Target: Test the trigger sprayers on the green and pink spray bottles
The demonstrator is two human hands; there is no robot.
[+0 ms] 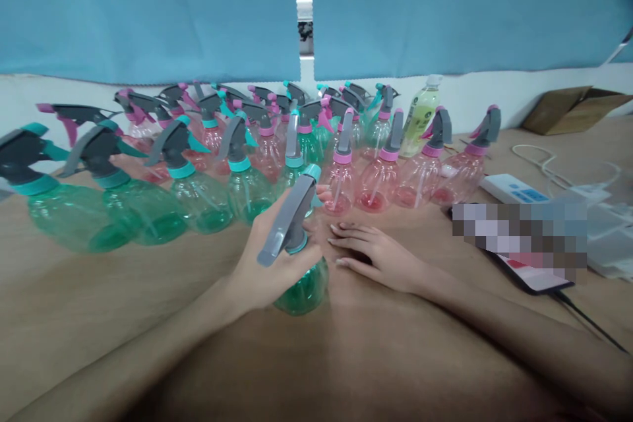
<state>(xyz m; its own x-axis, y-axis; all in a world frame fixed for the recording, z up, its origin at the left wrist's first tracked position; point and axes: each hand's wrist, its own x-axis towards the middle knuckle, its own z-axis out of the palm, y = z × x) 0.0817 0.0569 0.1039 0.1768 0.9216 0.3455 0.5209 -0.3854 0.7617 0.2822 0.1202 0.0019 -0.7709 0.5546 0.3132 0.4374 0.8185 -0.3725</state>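
Note:
My left hand (pixel 267 257) is wrapped round the neck of a green spray bottle (pixel 302 290) with a grey and teal trigger head. That bottle stands near the middle of the table, in front of the others. Beside it on the right, my right hand (pixel 368 252) rests on the tabletop with fingers stretched out, holding nothing. Just behind the hands are a row of green spray bottles (pixel 202 204) on the left and a row of pink spray bottles (pixel 378 181) on the right. The held bottle's neck is partly hidden by my fingers.
Several more spray bottles crowd behind the front rows. A drink bottle (pixel 420 119) with a yellow-green label stands behind the pink ones. To the right lie a phone (pixel 537 277) with a cable, a white power strip (pixel 512 188), clear plastic (pixel 613 244) and a brown box (pixel 568 112).

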